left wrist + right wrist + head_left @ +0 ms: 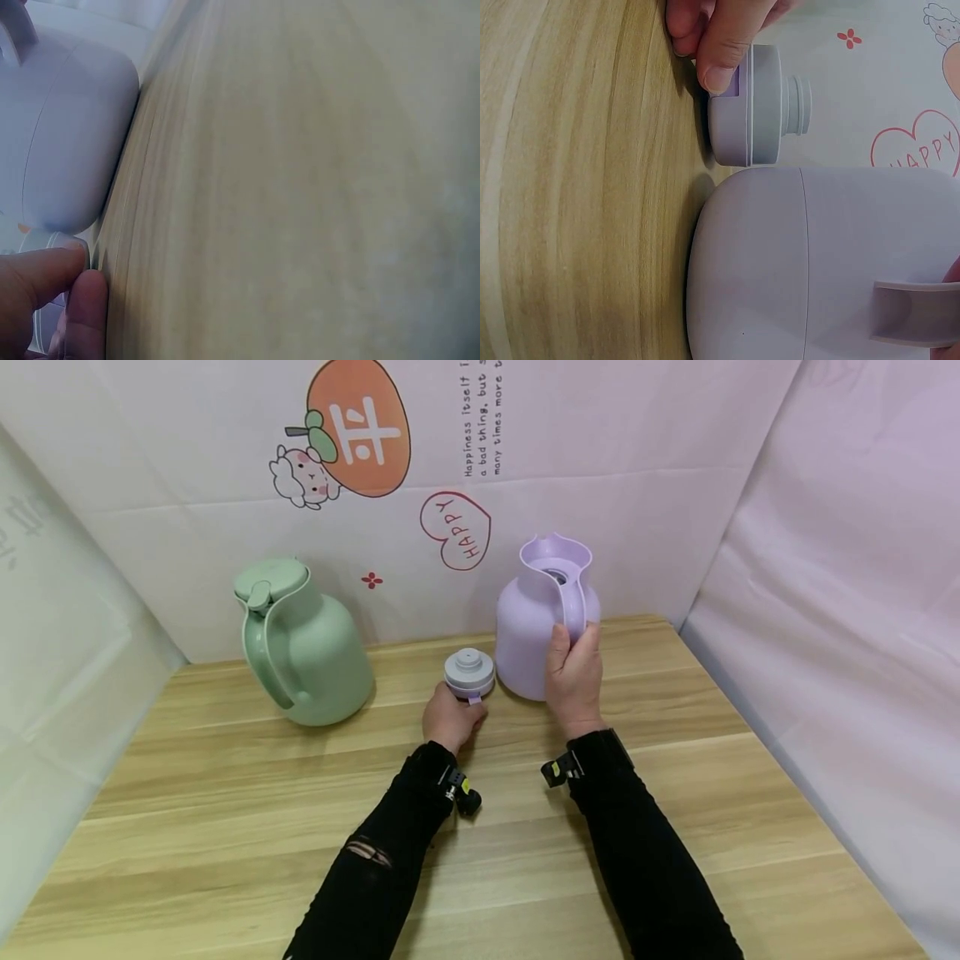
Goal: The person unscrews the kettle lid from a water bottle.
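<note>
A lilac thermos jug (517, 635) stands upright on the table, its mouth uncovered. My right hand (577, 681) grips the jug's handle (573, 602); in the right wrist view only a bit of that hand shows at the right edge. Left of the jug, a grey-and-lilac jug lid (468, 671) sits at the tabletop with its stepped stopper side up. My left hand (450, 718) pinches the lid at its near side. The right wrist view shows the left thumb (720, 71) on the lid's lilac tab, low by the table.
A green thermos jug (322, 660) with its lid on stands at the left, handle toward the near left. Behind the wooden table (225, 827) hangs a white printed cloth (622, 460); pale cloths also flank both sides.
</note>
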The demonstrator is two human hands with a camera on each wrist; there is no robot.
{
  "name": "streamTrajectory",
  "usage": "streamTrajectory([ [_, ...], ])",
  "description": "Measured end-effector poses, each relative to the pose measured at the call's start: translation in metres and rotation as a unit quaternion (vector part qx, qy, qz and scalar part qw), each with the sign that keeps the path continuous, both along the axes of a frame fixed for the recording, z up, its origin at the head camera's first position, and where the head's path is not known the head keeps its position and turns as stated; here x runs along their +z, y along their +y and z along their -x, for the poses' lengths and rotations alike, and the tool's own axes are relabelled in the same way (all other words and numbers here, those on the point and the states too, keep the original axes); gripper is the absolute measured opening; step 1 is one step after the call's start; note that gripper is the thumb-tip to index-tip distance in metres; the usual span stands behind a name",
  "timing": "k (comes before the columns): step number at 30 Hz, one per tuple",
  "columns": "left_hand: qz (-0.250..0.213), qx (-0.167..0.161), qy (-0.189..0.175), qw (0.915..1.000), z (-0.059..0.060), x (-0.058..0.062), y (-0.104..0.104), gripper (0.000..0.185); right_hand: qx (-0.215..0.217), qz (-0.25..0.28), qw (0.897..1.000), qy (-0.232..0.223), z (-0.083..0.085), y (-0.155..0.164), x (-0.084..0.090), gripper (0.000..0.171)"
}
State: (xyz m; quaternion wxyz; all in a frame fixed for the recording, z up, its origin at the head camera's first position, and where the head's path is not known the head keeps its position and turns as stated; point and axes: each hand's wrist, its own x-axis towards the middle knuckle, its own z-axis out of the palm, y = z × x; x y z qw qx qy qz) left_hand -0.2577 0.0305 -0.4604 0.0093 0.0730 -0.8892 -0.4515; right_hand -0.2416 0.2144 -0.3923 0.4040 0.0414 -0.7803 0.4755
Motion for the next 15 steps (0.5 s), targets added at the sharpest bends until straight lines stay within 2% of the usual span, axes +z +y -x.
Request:
streamTrajectory([
  [7, 0.004, -0.005, -0.002, 1.0000, -0.0030, 0.0059, 0.0000, 0.060, 0.002, 0.000, 1.000, 0.000, 0.0000, -0.0008, 0.0013, 0.053],
  [15, 0.010, -0.004, -0.019, 0.9998, 0.0018, 0.0029, 0.0007, 0.061, -0.002, -0.004, 1.000, 0.006, 0.0004, -0.0006, 0.0003, 0.057],
])
